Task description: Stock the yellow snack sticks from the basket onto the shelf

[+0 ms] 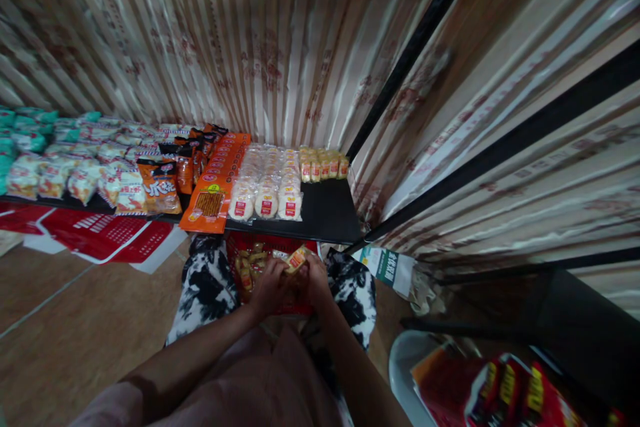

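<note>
Pleated, striped curtain fabric (pixel 280 47) in beige and brown, printed with faint reddish motifs, fills the top and right of the frame. Black bars (pixel 421 40) slant across it at the upper right and right, in front of the folds. A black shelf (pixel 325 203) runs from the left edge to the centre. Brown floor tiles (pixel 125 293), crossed by a pale joint, show at lower left. The light is dim, with soft sheen on the folds.

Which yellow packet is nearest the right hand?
The yellow packet touching the right hand; farther ones are in the red basket and on the black shelf.
</note>
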Demonstrator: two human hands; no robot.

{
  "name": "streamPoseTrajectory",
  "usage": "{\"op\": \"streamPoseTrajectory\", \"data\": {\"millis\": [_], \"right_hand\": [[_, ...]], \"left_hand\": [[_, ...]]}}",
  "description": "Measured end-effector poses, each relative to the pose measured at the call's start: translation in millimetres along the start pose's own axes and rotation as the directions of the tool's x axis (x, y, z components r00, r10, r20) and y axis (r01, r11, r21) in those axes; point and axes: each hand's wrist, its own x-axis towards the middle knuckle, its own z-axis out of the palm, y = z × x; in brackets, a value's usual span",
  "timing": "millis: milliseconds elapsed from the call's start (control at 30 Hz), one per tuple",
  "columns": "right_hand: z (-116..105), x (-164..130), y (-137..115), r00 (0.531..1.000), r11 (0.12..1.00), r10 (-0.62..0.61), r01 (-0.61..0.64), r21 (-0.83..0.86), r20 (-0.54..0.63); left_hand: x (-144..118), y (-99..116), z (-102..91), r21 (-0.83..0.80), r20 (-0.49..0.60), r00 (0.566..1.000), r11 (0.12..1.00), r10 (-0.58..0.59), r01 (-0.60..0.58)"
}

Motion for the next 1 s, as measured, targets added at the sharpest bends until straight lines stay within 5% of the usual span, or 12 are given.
{"op": "streamPoseTrajectory", "data": {"millis": [100,1000], "right_hand": [[-0.1,-1.8,-6.9,0.997,0.995,0.077,-0.076,0.063,-0.013],[4.5,-17.8,-28.3,0.997,0.991,0.064,-0.059,0.122,-0.039]], "left_hand": [[0.5,5.4,-1.0,-0.01,0.01,1.0,1.0,-0.003,0.003],[4.0,12.5,-4.1,-0.086,-0.092,0.995,0.995,0.041,-0.049]]}}
